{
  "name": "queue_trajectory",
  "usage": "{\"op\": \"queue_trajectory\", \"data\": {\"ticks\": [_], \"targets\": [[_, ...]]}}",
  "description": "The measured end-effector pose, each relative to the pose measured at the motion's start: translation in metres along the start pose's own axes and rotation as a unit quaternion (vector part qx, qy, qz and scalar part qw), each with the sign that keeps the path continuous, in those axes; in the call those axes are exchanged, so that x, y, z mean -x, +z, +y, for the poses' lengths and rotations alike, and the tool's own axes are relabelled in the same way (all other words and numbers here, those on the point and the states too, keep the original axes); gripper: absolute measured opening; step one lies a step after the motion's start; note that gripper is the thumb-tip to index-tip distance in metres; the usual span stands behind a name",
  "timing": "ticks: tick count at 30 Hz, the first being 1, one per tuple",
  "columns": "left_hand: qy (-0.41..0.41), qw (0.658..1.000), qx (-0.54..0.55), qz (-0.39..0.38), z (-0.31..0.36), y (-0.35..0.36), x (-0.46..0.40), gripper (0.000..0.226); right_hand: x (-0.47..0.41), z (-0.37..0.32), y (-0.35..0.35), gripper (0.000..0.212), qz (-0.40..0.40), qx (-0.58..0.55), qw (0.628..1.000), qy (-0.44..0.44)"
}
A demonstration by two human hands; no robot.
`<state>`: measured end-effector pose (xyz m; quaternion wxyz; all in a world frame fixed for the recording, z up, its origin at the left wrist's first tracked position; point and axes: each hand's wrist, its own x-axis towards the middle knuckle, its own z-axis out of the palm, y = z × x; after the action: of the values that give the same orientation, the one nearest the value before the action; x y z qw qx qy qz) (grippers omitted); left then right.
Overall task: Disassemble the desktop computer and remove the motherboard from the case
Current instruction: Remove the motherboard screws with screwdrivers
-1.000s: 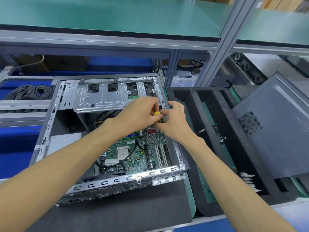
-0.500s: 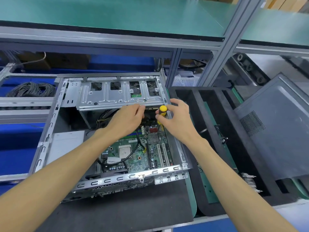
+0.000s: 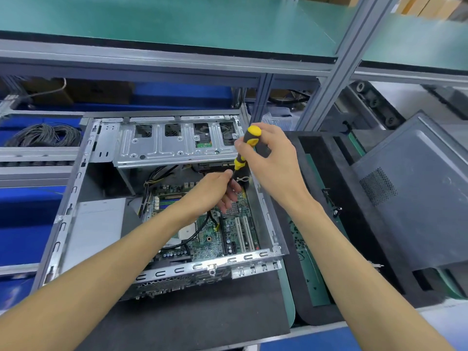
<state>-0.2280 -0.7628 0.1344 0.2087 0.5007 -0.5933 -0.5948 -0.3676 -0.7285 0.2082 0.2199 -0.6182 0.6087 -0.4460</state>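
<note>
The open metal computer case [image 3: 76,188] lies on a dark mat, with the green motherboard [image 3: 215,234] flat inside it. A silver drive cage [image 3: 162,145] spans the back of the case. My right hand [image 3: 273,160] grips a black and yellow screwdriver [image 3: 247,145], held nearly upright near the case's right wall, tip pointing down at the board's far right corner. My left hand [image 3: 215,191] reaches in beside the tool's lower end, its fingers curled around the shaft or tip there; the tip itself is hidden.
A grey power supply [image 3: 96,229] fills the case's left side. A black foam tray [image 3: 326,224] lies to the right, with a detached grey side panel [image 3: 415,193] leaning over it. Coiled cables [image 3: 43,135] sit at the back left. Shelf posts [image 3: 326,79] rise behind.
My right hand has lifted and tilted the screwdriver upright, so more of its handle shows. My left hand has shifted right and down to the tool's lower end.
</note>
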Motion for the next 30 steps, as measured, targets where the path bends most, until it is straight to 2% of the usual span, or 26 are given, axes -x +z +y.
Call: {"op": "queue_trajectory", "data": {"ticks": [1, 3, 6, 9, 11, 14, 17, 23, 27, 30], "targets": [[-0.023, 0.998, 0.047, -0.030, 0.003, 0.002, 0.001, 0.054, 0.000, 0.001, -0.002, 0.018, 0.006, -0.015, 1.000, 0.007], [-0.040, 0.997, 0.057, -0.046, 0.007, 0.005, 0.000, 0.050, 0.001, 0.005, -0.007, 0.026, 0.026, -0.074, 0.995, 0.056], [-0.045, 0.999, 0.023, -0.014, 0.014, 0.007, -0.005, 0.044, 0.002, 0.014, -0.019, 0.024, 0.082, -0.198, 0.964, 0.157], [-0.034, 0.999, -0.007, -0.027, 0.030, 0.016, -0.008, 0.038, 0.003, 0.023, -0.039, 0.018, 0.148, -0.302, 0.916, 0.219], [-0.014, 0.998, -0.031, -0.049, 0.044, 0.030, -0.009, 0.032, 0.003, 0.031, -0.054, 0.018, 0.186, -0.330, 0.894, 0.239], [0.041, 0.991, -0.126, -0.023, 0.064, 0.051, -0.010, 0.034, 0.004, 0.044, -0.075, 0.023, 0.219, -0.359, 0.869, 0.259], [0.057, 0.985, -0.158, -0.038, 0.080, 0.078, -0.015, 0.035, 0.005, 0.056, -0.093, 0.027, 0.228, -0.371, 0.862, 0.259], [-0.044, 0.987, -0.059, -0.140, 0.087, 0.141, -0.037, 0.026, 0.011, 0.075, -0.119, 0.030, 0.235, -0.362, 0.866, 0.254], [-0.069, 0.974, -0.141, -0.165, 0.078, 0.154, -0.054, 0.024, 0.015, 0.088, -0.128, 0.027, 0.230, -0.349, 0.871, 0.257], [-0.071, 0.976, -0.130, -0.161, 0.075, 0.152, -0.060, 0.026, 0.016, 0.095, -0.131, 0.026, 0.219, -0.341, 0.876, 0.260]]}}
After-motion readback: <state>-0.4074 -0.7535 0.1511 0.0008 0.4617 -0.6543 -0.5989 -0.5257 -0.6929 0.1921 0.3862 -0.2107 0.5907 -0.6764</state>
